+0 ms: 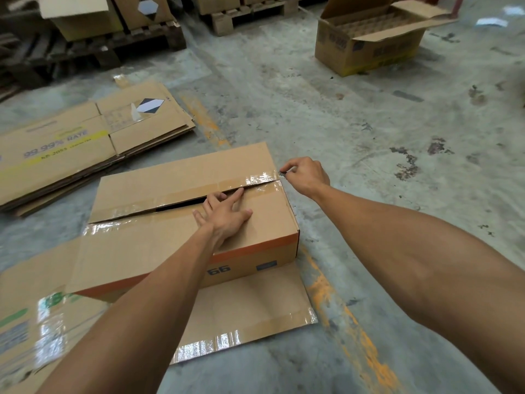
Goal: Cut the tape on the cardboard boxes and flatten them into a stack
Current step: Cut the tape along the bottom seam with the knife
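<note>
Two flaps of the taped cardboard box (159, 237) gape along its top seam, the clear tape (260, 179) split. Left hand (224, 213) presses flat, fingers spread, on the near flap; right hand (305, 174) pinches a small blade-like thing, unclear, at the seam's far-right corner. Underneath lies flattened cardboard (250, 308); a flattened stack (85, 143) lies left, an open divider box (372, 38) far right, pallets (93, 49) behind.

Brown box (255, 223) on floor, clear tape (255, 179) seam split; flattened stack (71, 149) far left.

Soft even daylight — tape (199, 346) glare, blurred, bowed edges.
</note>
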